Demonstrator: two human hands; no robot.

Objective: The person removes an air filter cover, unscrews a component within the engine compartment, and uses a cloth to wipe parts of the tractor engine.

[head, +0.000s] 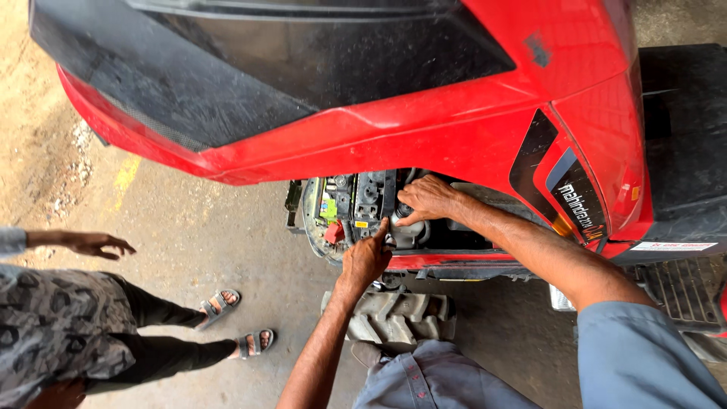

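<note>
Fingers of the right hand curl down over a grey cylindrical part inside the open side of the engine bay, closed around its top as if steadying or turning it. The fingertips are hidden behind the part, so how tight the hold is I cannot tell. The left hand comes up from below with its index finger stretched toward the same part and the other fingers folded in; whether it pinches a small tool or only presses with the fingertip is not clear.

Both forearms reach in from the lower right because the raised red bonnet overhangs the bay — the opening lies under its lip, so the hands must go in low and sideways. The grey part sits just right of a black battery with a red terminal cap and a green label, all packed close together at the front of the tractor.

Below the hands a lugged front tyre stands on the concrete floor, touching nothing the hands work on. At the left a 2nd person in patterned clothing and sandals stands well apart, one hand held out loosely — looking on, by the stance, not joining in.
</note>
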